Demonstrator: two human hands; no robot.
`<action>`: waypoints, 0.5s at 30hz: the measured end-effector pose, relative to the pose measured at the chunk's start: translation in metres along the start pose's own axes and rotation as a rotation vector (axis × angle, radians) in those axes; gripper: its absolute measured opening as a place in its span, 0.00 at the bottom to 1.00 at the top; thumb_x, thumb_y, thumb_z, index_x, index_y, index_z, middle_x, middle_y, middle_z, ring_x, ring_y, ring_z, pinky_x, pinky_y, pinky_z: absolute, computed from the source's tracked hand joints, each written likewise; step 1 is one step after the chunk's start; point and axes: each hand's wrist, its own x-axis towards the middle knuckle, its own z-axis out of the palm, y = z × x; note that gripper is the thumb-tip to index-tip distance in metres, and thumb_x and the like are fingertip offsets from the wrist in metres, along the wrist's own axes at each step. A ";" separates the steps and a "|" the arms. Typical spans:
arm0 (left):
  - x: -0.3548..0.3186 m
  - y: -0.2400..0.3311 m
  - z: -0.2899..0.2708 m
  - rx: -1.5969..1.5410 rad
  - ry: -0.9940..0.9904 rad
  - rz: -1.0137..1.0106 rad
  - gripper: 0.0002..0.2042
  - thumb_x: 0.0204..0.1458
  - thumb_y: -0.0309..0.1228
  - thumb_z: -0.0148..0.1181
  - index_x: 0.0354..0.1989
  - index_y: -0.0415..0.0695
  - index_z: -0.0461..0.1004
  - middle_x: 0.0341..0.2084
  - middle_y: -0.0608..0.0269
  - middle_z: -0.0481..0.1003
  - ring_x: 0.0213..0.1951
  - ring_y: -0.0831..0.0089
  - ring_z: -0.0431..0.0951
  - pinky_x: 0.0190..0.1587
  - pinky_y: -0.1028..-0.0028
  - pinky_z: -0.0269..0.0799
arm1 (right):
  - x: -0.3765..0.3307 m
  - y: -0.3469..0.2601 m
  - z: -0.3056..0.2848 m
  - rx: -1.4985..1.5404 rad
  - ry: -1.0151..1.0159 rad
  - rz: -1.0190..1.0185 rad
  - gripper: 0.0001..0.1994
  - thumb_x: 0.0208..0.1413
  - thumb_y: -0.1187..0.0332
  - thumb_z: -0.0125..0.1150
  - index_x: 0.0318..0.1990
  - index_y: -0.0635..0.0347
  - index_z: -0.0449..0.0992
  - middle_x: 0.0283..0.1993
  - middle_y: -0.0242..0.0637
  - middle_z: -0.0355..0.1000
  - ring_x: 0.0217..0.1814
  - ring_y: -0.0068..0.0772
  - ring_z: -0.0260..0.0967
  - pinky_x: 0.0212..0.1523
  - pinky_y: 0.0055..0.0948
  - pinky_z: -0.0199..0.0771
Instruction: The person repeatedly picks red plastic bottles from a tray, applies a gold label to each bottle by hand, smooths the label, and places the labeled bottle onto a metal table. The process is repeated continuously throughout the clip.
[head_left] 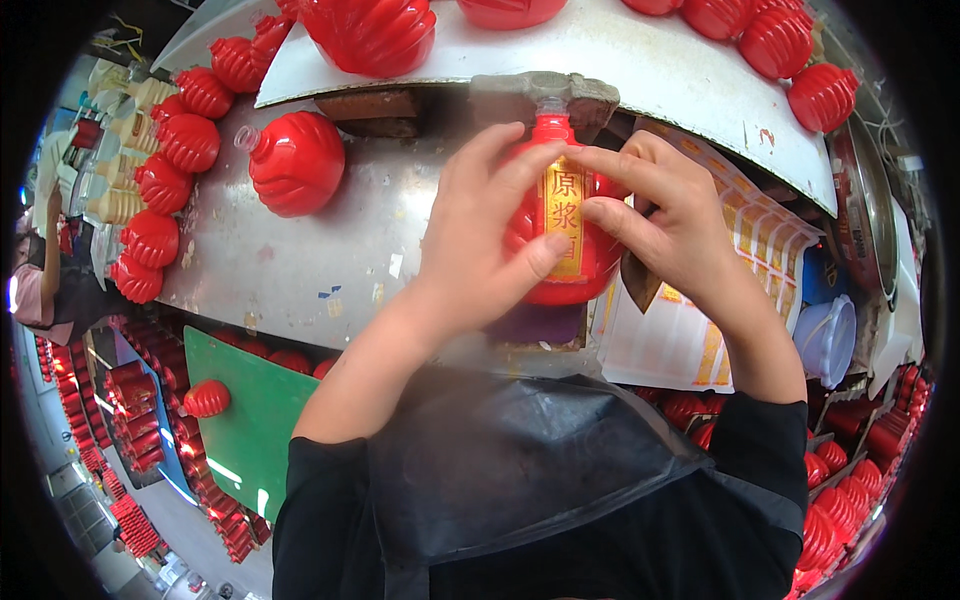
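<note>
Since its skin looks like thin, glossy plastic, we judge the red bottle (597, 264), upper centre of the frame, light, springy and slippery, best held round its ridged sides. Our left hand (465, 225) rests against it, fingers spread; our right hand (678, 200) has forefinger and thumb apart on its yellow, red-lettered label (565, 215). Its neck (551, 107) is clear at the mouth.

Short black sleeves (325, 510) flank a glossy, creased dark apron (540, 470) with a dark grey strap (765, 506); left hand (480, 220) and right hand (672, 205) are bare.
</note>
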 end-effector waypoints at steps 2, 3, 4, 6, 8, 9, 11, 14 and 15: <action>-0.002 0.001 0.000 0.072 -0.029 0.021 0.33 0.51 0.44 0.68 0.66 0.45 0.72 0.65 0.40 0.64 0.65 0.41 0.66 0.67 0.51 0.64 | 0.004 0.007 0.002 0.032 -0.055 0.035 0.20 0.54 0.64 0.72 0.56 0.48 0.84 0.31 0.39 0.70 0.33 0.40 0.73 0.34 0.36 0.73; -0.002 0.002 0.002 0.065 -0.021 0.018 0.33 0.51 0.44 0.67 0.66 0.45 0.72 0.65 0.40 0.64 0.65 0.41 0.66 0.67 0.51 0.64 | 0.005 0.009 0.003 0.033 -0.054 0.032 0.20 0.53 0.63 0.72 0.56 0.48 0.84 0.31 0.39 0.70 0.33 0.40 0.74 0.35 0.36 0.73; -0.002 0.002 0.003 0.059 -0.014 0.015 0.33 0.51 0.44 0.67 0.66 0.45 0.72 0.65 0.40 0.65 0.65 0.41 0.66 0.67 0.51 0.64 | 0.005 0.012 0.004 0.045 -0.056 0.029 0.20 0.53 0.62 0.72 0.56 0.48 0.84 0.31 0.39 0.70 0.33 0.40 0.74 0.35 0.36 0.73; -0.002 0.002 0.005 0.060 -0.007 0.016 0.33 0.52 0.45 0.67 0.67 0.46 0.72 0.65 0.40 0.65 0.65 0.42 0.66 0.67 0.51 0.64 | 0.007 0.015 0.005 0.040 -0.049 0.013 0.20 0.53 0.61 0.72 0.55 0.47 0.84 0.31 0.39 0.71 0.34 0.41 0.74 0.36 0.36 0.73; -0.001 0.001 0.005 0.065 -0.005 0.020 0.32 0.53 0.45 0.67 0.67 0.46 0.72 0.64 0.41 0.65 0.65 0.42 0.66 0.67 0.51 0.64 | 0.009 0.016 0.005 0.026 -0.044 0.006 0.20 0.54 0.60 0.71 0.55 0.47 0.84 0.31 0.40 0.72 0.34 0.41 0.74 0.36 0.36 0.74; -0.001 0.000 0.005 0.065 -0.014 0.021 0.32 0.54 0.46 0.66 0.67 0.46 0.72 0.64 0.41 0.66 0.65 0.42 0.66 0.67 0.51 0.63 | 0.009 0.015 0.004 0.071 -0.071 0.041 0.20 0.56 0.59 0.71 0.57 0.47 0.84 0.32 0.39 0.73 0.34 0.39 0.74 0.36 0.35 0.74; -0.001 -0.002 0.004 0.058 -0.014 0.022 0.32 0.55 0.47 0.65 0.67 0.46 0.72 0.64 0.42 0.66 0.65 0.42 0.66 0.67 0.51 0.63 | 0.008 0.012 0.000 0.165 -0.110 0.117 0.20 0.58 0.59 0.68 0.59 0.47 0.83 0.34 0.38 0.74 0.33 0.35 0.74 0.36 0.33 0.73; -0.001 -0.004 0.002 0.022 0.004 0.044 0.29 0.59 0.46 0.61 0.67 0.46 0.72 0.65 0.41 0.65 0.65 0.42 0.66 0.68 0.51 0.62 | -0.004 0.003 -0.004 0.357 -0.167 0.283 0.27 0.61 0.60 0.67 0.68 0.51 0.75 0.33 0.28 0.68 0.34 0.22 0.64 0.36 0.24 0.65; -0.001 -0.004 0.002 0.019 0.011 0.057 0.28 0.60 0.46 0.60 0.66 0.46 0.73 0.65 0.41 0.65 0.65 0.42 0.65 0.69 0.51 0.61 | -0.009 0.000 -0.004 0.360 -0.201 0.406 0.29 0.62 0.60 0.67 0.71 0.52 0.72 0.32 0.24 0.64 0.34 0.18 0.60 0.36 0.20 0.61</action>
